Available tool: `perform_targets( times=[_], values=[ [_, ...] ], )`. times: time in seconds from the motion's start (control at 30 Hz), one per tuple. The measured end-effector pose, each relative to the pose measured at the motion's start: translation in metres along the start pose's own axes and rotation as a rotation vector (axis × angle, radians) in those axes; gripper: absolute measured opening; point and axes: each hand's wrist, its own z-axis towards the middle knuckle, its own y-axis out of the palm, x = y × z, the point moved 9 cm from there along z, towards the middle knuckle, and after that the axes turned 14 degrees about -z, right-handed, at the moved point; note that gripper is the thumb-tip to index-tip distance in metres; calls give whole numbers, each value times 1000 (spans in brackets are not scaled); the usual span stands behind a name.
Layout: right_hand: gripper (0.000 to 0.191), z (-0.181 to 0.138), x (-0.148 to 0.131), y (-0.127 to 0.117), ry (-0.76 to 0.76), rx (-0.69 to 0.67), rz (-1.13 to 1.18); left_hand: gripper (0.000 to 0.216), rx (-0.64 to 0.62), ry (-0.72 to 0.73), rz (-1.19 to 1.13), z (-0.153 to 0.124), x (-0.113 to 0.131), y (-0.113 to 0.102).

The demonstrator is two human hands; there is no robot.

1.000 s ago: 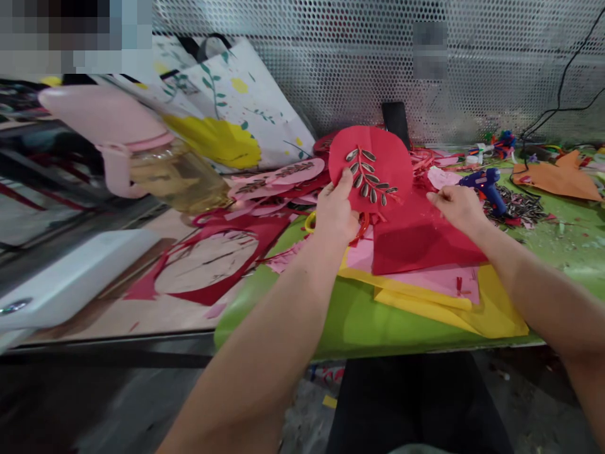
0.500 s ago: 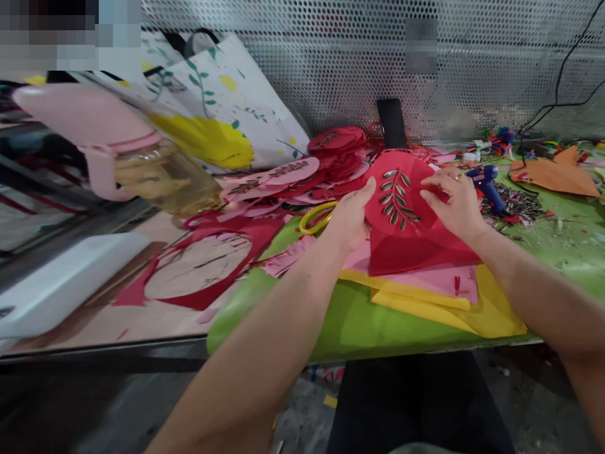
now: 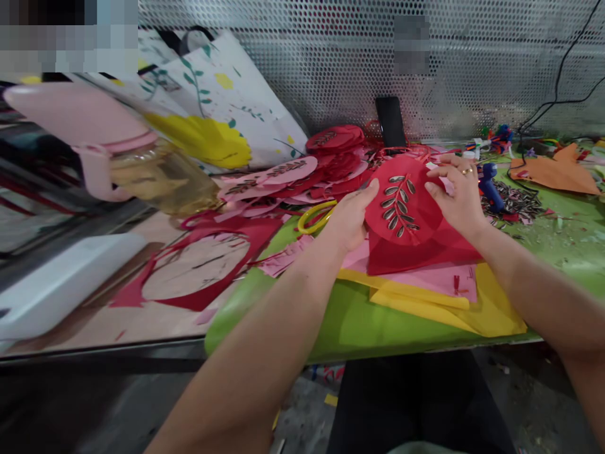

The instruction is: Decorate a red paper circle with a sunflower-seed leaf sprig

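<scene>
My left hand point(image 3: 352, 217) grips the left edge of a red paper disc point(image 3: 428, 217), its thumb on the front face. Sunflower seeds point(image 3: 401, 207) form a leafy sprig around a thin red stem on the disc. At the disc's upper right edge is my right hand point(image 3: 458, 192), with a ring, thumb and forefinger curved into a loose pinch. Whatever lies between those fingertips is too small to make out. Under the disc lie red paper point(image 3: 401, 255), pink paper point(image 3: 439, 280) and yellow sheets point(image 3: 501, 302).
Behind my right hand are a blue glue gun point(image 3: 491, 189) and loose sunflower seeds point(image 3: 524, 202). Yellow-handled scissors point(image 3: 305, 221) lie left, before stacked decorated discs point(image 3: 338, 142). A phone point(image 3: 391, 123) leans on the mesh wall. A pink-lidded bottle point(image 3: 161, 176) and floral bag point(image 3: 250, 94) stand farther left.
The disc has tilted and turned slightly, so the seed sprig stands more upright. My right hand has shifted a little up and right; my left hand keeps its grip.
</scene>
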Motion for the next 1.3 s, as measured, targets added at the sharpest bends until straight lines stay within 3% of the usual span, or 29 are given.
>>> perform_targets(
  times=[0.43, 0.73, 0.97, 1.3],
  values=[
    [11, -3, -13, 4, -98, -62, -107, 25, -3, 20, 29, 0, 0, 0],
    [11, -2, -6, 6, -121, 47, -58, 17, 95, -20, 85, -5, 0, -3],
    [18, 4, 24, 3, 30, 137, 13, 20, 125, -13, 69, -2, 3, -8],
    [26, 14, 85, 3, 296, 351, 293, 17, 222, 69, 1, 1, 11, -20]
  ],
)
